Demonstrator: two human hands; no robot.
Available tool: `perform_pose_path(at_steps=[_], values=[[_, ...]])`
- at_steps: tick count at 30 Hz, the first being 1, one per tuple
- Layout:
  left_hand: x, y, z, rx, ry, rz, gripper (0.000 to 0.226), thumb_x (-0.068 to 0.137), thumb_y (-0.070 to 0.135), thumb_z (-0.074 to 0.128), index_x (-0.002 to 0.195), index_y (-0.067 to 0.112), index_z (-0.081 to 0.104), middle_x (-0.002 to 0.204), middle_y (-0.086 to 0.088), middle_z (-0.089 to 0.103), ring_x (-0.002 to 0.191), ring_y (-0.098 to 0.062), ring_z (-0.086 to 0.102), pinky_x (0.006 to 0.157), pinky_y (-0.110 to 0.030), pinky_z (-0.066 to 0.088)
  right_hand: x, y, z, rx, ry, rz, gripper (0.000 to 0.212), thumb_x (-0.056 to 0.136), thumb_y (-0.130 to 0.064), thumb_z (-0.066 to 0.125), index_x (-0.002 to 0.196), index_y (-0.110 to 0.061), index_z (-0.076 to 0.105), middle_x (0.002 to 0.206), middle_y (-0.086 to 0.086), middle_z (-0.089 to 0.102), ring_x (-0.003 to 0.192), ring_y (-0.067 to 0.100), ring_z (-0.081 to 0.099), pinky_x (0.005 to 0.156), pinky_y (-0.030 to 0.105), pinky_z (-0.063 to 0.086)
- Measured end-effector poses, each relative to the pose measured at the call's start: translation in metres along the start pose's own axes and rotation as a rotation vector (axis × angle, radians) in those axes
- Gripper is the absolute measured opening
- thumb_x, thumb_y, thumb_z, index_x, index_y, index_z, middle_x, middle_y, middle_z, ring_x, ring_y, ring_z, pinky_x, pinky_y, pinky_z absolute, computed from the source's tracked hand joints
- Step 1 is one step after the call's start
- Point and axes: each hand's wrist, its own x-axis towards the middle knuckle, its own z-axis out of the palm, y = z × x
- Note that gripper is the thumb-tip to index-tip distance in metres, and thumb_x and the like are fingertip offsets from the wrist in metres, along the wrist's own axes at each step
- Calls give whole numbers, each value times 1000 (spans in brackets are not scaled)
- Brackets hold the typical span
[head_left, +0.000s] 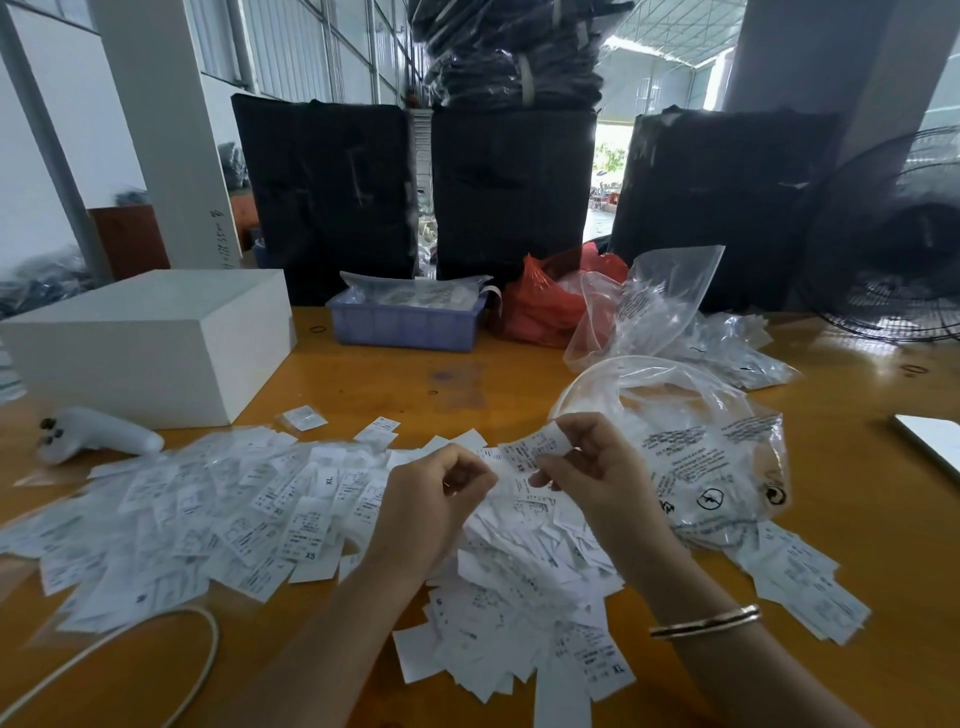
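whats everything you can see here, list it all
labels: many, white, heaped across near table
held label: one, white, raised over the heap
clear bags: several, black print, right of labels
box: one, white, far left
tray: one, lilac, far middle
red bag: one, red, beside tray
controller: one, white, by the box
cable: one, white, near left
bundles: three, black, behind table
fan: one, black, far right
table: one, orange-brown, under everything
bangle: one, gold, right wrist
right hand: one, pinches held label
left hand: one, curled beside it, grip unclear
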Motion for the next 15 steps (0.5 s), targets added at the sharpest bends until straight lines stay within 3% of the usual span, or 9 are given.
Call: perform_pose_path(at_steps=[5, 9, 13, 15], values=[[1, -1, 1, -2, -2, 54, 7, 81, 24, 73, 85, 18, 71, 74, 19, 65, 75, 6, 62, 64, -6, 46, -1, 6, 2, -157, -8, -17, 25, 84, 3, 64, 85, -21, 56, 78, -13, 69, 67, 10, 67, 64, 24, 55], [1, -3, 1, -23, -35, 49, 3, 82, 23, 72, 85, 22, 70, 74, 19, 66, 75, 5, 62, 63, -7, 46, 0, 9, 0, -252, -6, -4, 28, 84, -1, 66, 83, -27, 55, 75, -8, 67, 68, 12, 65, 66, 35, 57], [0, -2, 0, -32, -61, 22, 6, 85, 24, 69, 84, 30, 67, 76, 20, 66, 75, 6, 62, 62, -7, 46, -2, 8, -2, -487, -61, -78, 24, 89, -7, 61, 86, -29, 53, 78, 0, 67, 68, 21, 63, 60, 37, 53], [1, -1, -1, -47, -76, 19, 10, 86, 24, 68, 85, 34, 66, 77, 21, 67, 76, 6, 62, 62, -7, 46, -2, 8, -3, -565, -87, -129, 22, 90, -4, 56, 92, -26, 57, 75, 0, 66, 63, 24, 61, 53, 32, 49]])
